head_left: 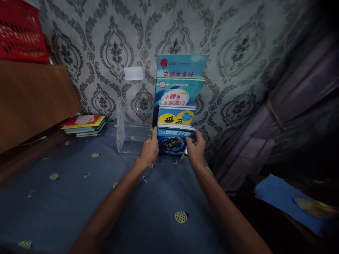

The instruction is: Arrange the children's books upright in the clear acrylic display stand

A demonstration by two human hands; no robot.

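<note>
A dark blue book (pixel 171 143) with a globe on its cover stands at the front of a clear tiered book rack (pixel 121 132). My left hand (pixel 150 149) grips its left edge, and my right hand (pixel 196 146) holds the right edge, fingers partly behind it. Behind it rise a yellow and blue book (pixel 176 115), a teal book (pixel 182 86) with a white oval title, and a taller light blue book (pixel 182 65) at the back. These fill the rack's right side; its left tiers show bare clear plastic.
Several thin books (pixel 84 125) lie stacked at the left, beside a brown wooden box (pixel 34 98) with a red basket (pixel 21 33) on top. A dark blue pineapple-print cloth (pixel 87 197) covers the surface. Purple curtain (pixel 254 134) and blue cloth (pixel 283 201) are at right.
</note>
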